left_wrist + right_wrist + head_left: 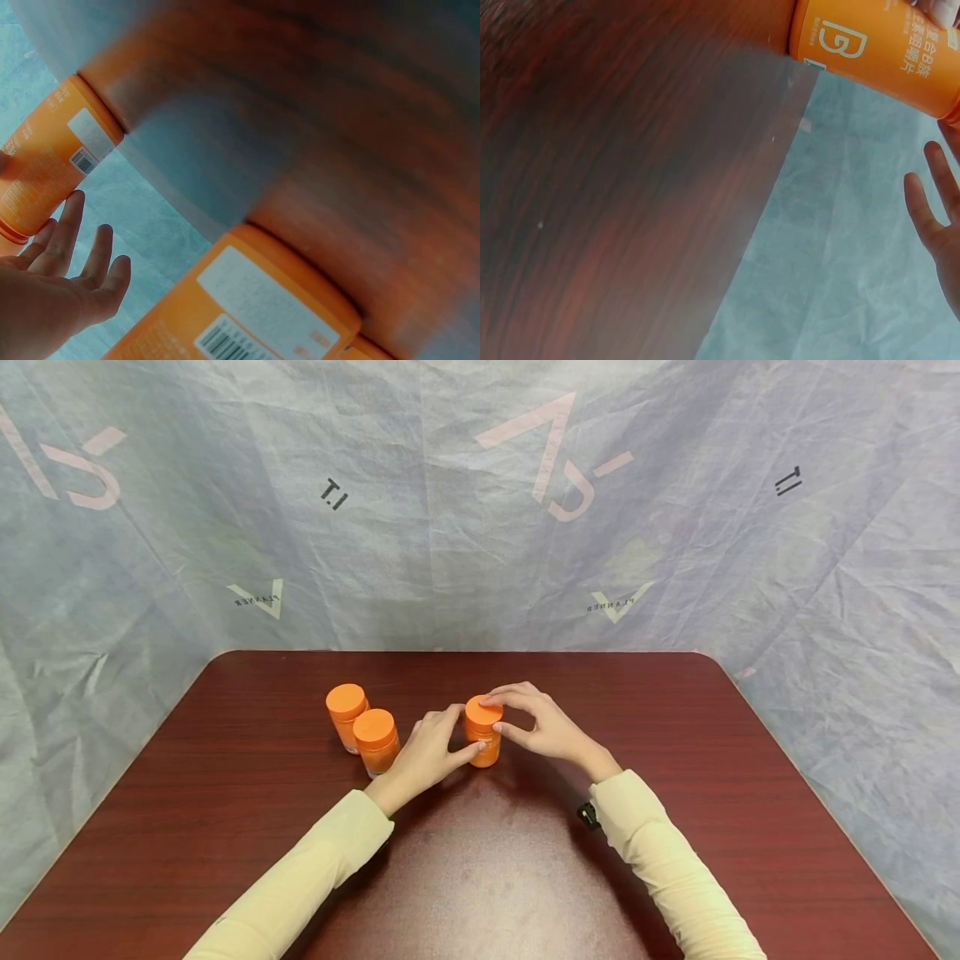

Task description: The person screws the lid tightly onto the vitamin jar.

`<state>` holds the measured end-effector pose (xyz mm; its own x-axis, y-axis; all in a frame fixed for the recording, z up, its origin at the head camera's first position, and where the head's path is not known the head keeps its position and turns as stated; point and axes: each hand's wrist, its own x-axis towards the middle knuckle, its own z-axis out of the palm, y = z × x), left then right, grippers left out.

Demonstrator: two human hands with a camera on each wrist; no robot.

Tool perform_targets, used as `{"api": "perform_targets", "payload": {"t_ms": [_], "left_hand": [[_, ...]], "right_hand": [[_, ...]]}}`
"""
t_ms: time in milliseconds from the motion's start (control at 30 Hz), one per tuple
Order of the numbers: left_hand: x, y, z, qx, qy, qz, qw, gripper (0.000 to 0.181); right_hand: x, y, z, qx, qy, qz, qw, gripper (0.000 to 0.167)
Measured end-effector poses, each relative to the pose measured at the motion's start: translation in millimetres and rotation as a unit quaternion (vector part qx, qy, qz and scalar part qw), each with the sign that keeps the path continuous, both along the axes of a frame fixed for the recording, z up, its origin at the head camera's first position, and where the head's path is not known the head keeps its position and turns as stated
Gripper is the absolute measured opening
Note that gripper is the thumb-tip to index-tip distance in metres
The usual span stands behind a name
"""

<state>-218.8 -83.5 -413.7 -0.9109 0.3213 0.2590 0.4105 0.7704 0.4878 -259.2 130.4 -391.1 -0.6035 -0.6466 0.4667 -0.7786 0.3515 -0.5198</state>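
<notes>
An orange vitamin bottle (489,753) with an orange lid (483,713) stands upright on the table. My left hand (427,747) holds its body between thumb and index finger from the left. From the right, my right hand (543,727) has its thumb and index finger on the lid, pinching it. The left wrist view shows a label and barcode on this vitamin bottle (56,165), the hand's other fingers spread below. Large white lettering marks the vitamin bottle (877,56) in the right wrist view, where some fingers are loosely extended.
Two similar orange bottles, a nearer one (377,739) and a farther one (347,706), stand close together left of my left hand. The dark red wooden table (480,877) ends at a grey printed cloth (420,527) hanging behind and at both sides.
</notes>
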Motion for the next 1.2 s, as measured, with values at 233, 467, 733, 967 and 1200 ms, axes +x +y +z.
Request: {"api": "perform_targets", "payload": {"t_ms": [233,467,733,967,1200], "left_hand": [[-0.3,0.8,-0.3,0.002,0.000,0.002,1.0000,0.060],[-0.6,0.9,-0.1,0.002,0.002,0.001,1.0000,0.060],[-0.4,0.0,0.1,-0.001,-0.001,-0.001,1.0000,0.060],[-0.4,0.5,0.5,0.000,-0.002,0.000,1.0000,0.060],[-1.4,0.0,-0.9,0.002,0.006,-0.002,1.0000,0.060]], "right_hand": [[-0.8,-3.8,-1.6,-0.012,0.029,-0.018,0.9994,0.034],[0.5,-3.7,0.3,0.002,0.027,-0.017,0.9995,0.041],[1.5,-0.4,1.2,0.017,0.008,-0.003,0.9998,0.037],[0.4,-3.6,0.1,0.001,0.023,-0.017,0.9996,0.036],[0.0,-3.0,-0.6,0.012,0.011,-0.014,0.9998,0.043]]}}
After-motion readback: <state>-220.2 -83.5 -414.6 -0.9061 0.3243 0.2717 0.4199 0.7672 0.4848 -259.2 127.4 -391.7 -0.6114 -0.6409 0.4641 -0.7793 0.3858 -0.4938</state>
